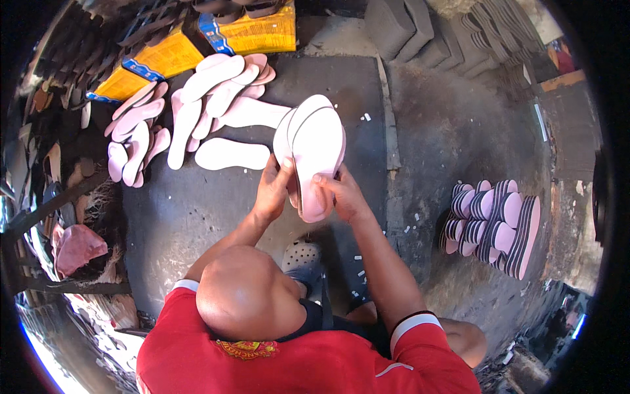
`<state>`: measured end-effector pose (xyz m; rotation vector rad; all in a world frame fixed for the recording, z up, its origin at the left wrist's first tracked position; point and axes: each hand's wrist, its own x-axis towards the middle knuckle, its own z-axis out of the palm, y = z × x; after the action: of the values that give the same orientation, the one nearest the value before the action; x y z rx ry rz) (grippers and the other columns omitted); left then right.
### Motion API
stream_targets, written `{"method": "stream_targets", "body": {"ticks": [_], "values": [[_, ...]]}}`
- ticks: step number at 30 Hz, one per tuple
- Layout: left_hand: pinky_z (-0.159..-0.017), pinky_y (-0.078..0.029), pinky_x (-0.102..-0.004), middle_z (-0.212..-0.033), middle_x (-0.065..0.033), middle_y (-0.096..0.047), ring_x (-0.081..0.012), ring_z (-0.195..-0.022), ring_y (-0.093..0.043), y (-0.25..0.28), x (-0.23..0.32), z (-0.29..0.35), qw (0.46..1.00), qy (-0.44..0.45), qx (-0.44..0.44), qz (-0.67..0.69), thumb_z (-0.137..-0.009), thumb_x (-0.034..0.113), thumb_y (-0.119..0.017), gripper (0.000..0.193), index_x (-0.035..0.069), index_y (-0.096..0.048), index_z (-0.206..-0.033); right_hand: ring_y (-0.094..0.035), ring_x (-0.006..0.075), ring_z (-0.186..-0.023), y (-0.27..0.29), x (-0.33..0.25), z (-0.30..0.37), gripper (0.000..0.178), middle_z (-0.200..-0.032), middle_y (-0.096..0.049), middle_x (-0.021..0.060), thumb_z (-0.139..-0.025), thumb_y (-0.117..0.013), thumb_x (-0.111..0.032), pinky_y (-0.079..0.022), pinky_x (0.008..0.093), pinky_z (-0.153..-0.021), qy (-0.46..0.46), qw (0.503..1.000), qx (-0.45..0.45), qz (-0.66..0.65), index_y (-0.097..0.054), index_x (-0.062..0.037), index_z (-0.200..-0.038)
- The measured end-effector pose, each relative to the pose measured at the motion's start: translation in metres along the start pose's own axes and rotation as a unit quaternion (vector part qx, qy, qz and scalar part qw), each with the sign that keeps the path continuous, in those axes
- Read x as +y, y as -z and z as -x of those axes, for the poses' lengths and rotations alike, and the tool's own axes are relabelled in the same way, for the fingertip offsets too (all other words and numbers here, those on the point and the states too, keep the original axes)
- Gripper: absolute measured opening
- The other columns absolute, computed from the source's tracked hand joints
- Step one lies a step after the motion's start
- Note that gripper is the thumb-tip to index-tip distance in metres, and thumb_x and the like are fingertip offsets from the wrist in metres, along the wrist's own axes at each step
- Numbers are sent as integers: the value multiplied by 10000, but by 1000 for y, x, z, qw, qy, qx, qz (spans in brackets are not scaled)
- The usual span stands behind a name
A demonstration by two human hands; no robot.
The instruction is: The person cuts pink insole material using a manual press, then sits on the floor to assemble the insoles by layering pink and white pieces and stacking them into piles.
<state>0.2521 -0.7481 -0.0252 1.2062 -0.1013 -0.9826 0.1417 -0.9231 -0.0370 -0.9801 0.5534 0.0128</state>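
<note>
A pair of pale pink shoe soles (318,144) with dark edges overlaps between my hands, toe ends pointing away from me. My left hand (272,190) grips the left-hand sole's near side, its thumb along the edge. On the other side, my right hand (344,196) is closed round the heel half, thumb lying on the pink face. Most of the lower sole is hidden under the upper one. Just left of my left hand, a single pink sole (231,154) lies flat on the dark floor mat (177,217).
A loose heap of pink soles (216,85) lies at the far left, before yellow boxes (256,31). Striped pink-and-black thick soles (499,223) stand in rows at right. Grey foam soles (420,33) are stacked at the back. A wooden bar (59,200) juts in at left.
</note>
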Motion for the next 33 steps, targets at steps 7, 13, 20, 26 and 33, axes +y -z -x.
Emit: {"method": "stream_targets", "body": {"ticks": [7, 13, 20, 26, 33], "values": [[-1246, -235, -495, -1581, -225, -370, -332, -1505, -327, 39, -15, -3, 935, -286, 9, -208, -687, 565, -932, 1322, 17, -166, -1615, -551, 240, -1295, 0, 1, 15, 972, -1375, -551, 136, -740, -915, -140, -432, 398, -1110, 203, 970, 58, 120, -302, -19, -1485], [-1135, -457, -434, -1443, -170, -530, -314, -1355, -532, -10, -24, -24, 906, -228, -113, -338, -642, 290, -1006, 1178, 75, -284, -1547, -568, 283, -1309, 60, 83, -8, 979, -1418, -558, 164, -758, -917, -211, -454, 426, -1115, 191, 933, 18, 305, -306, -44, -1504], [-1173, -403, -450, -1524, -193, -449, -356, -1434, -451, 8, -65, -44, 909, -169, -165, -343, -662, 302, -994, 1173, 70, -273, -1558, -590, 378, -1275, 58, 63, -6, 857, -1416, -551, 223, -820, -832, -423, -477, 463, -1083, 207, 871, -5, 445, -411, -20, -1448], [-1268, -241, -492, -1652, -199, -294, -392, -1576, -184, 9, -5, -64, 810, -231, -116, -526, -663, 278, -975, 1256, 99, -200, -1634, -584, 406, -1103, 45, 8, 34, 685, -1142, -578, 201, -751, -827, -325, -464, 511, -962, 74, 634, 205, 742, -486, 16, -1238], [-1185, -349, -550, -1277, -167, -553, -394, -1299, -529, -56, 48, -65, 670, -314, -301, -602, -724, 182, -877, 724, 78, -519, -1345, -584, 406, -1136, 75, 38, 32, 706, -1161, -602, 182, -733, -837, -305, -461, 523, -982, 200, 796, 184, 540, -494, -6, -1273]]}}
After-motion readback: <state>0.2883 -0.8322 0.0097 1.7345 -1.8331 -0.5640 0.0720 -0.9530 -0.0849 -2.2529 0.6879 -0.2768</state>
